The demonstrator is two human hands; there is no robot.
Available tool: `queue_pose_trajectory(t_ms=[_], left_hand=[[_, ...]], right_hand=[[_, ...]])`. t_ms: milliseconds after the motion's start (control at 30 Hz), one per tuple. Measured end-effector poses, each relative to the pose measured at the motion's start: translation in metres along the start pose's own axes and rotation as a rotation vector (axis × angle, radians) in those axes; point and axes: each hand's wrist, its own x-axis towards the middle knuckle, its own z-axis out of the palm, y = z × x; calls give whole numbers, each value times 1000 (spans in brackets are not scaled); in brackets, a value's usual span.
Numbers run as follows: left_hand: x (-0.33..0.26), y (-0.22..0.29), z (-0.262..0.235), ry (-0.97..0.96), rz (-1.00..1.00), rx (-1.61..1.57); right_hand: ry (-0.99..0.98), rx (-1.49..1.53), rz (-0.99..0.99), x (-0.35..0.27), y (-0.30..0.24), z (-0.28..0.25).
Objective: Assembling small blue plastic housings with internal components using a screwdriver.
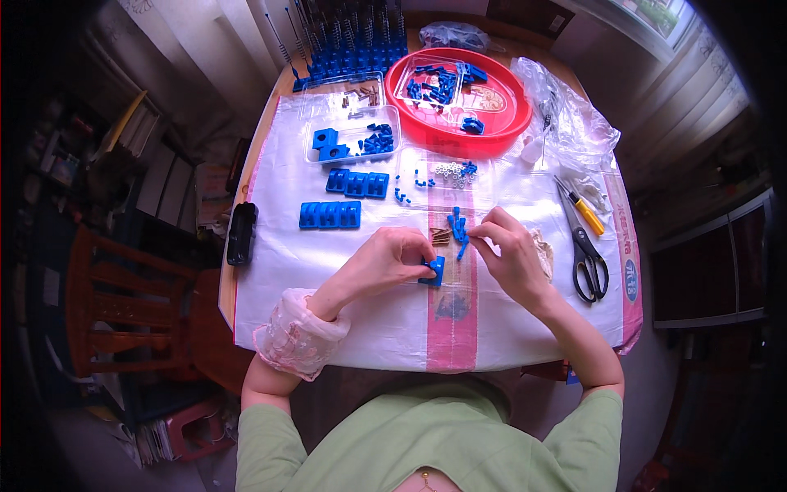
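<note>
We pinch blue block [434,270] in left hand [381,261]; right hand [512,252] fingers clamp small blue pin [461,238]. Two finished strips [329,215] done, loose parts remain.

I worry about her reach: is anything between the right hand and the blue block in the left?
Nothing visible. The right hand is just right of the blue block pinched by the left hand; small blue pieces lie behind the gap.
</note>
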Motion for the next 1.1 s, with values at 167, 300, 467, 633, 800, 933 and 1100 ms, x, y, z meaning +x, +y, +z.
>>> queue_pose_trajectory(t_ms=[167, 300, 467, 633, 800, 933, 1100], left_hand=[[-1, 8, -1, 20, 21, 104], [1, 1, 1, 60, 112, 119], [0, 11, -2, 40, 13, 118], [-1, 13, -2, 42, 101, 190], [0, 5, -3, 43, 151, 236], [0, 11, -4, 41, 181, 302], [-2, 14, 0, 49, 166, 368]], right_hand=[[-69, -97, -49, 6, -6, -2], [-105, -151, -63, 17, -3, 8], [-115, -170, -41, 21, 2, 24], [-106, -151, -39, 20, 3, 26], [-54, -67, -65, 18, 0, 14], [-33, 42, -23, 1, 2, 5], [4, 115, -18, -16, -2, 8]])
